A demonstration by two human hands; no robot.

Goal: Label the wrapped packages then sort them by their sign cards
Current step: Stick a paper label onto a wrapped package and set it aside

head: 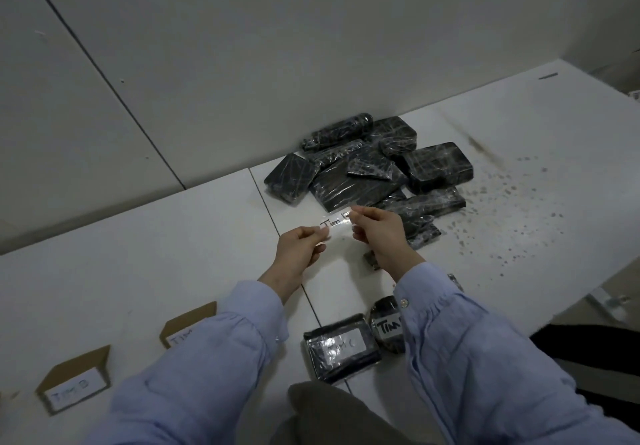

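- We hold a small white paper label (334, 224), handwritten "Tim" in black and covered with clear tape, stretched between both hands just above the white table (138, 264).
- The grip of our left hand (301, 250) pinches the label's left end between thumb and fingertips.
- The grip of our right hand (377, 233) pinches the label's right end and hides whatever letter follows "Tim".
- Behind the hands, a pile of black film-wrapped packages (367, 167) lies on the table against the grey wall, the pieces overlapping one another.
- Near us lies a flat rectangular black package (341, 347) with a white label on top. Just beside it is a round black package (386, 327) labelled "Tim", partly hidden by our light-blue right sleeve (467, 358).
- At the left stand two folded brown cardboard sign cards. The nearer sign card (74, 382) reads "Tim B". The farther sign card (187, 327) is partly covered by our left sleeve, so we cannot read it fully.
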